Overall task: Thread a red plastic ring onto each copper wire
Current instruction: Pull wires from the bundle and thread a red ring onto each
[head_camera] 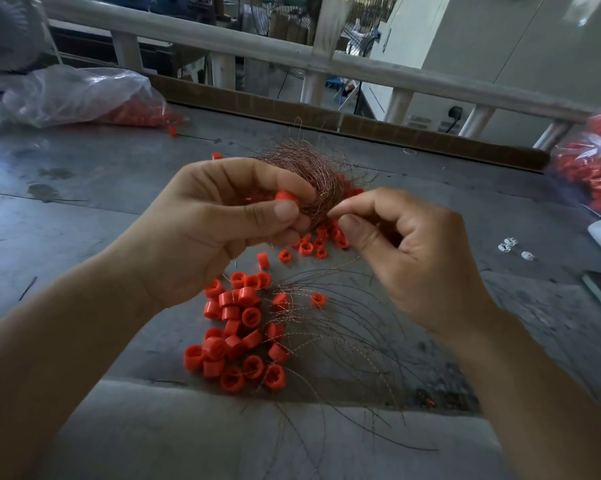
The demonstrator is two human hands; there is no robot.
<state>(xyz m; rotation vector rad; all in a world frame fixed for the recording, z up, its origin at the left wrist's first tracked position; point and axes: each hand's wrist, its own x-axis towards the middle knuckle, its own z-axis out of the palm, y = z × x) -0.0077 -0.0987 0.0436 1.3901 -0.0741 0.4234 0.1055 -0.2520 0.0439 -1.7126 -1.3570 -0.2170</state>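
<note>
My left hand [219, 220] pinches a red plastic ring [287, 197] between thumb and fingers and also grips a thick bundle of copper wires [309, 168] that fans out behind it. My right hand [406, 247] is pinched at thumb and forefinger on a thin copper wire end [331, 212] just right of the ring. Below my hands lies a pile of red rings [238, 330] with wires threaded through them [344, 327], spreading right and toward me. More loose rings [318, 242] lie under the bundle.
The grey worktable [101, 188] has a clear plastic bag of red rings [84, 98] at the far left and another bag [590, 168] at the right edge. Small white parts [508, 245] lie at right. A railing [292, 53] runs behind the table.
</note>
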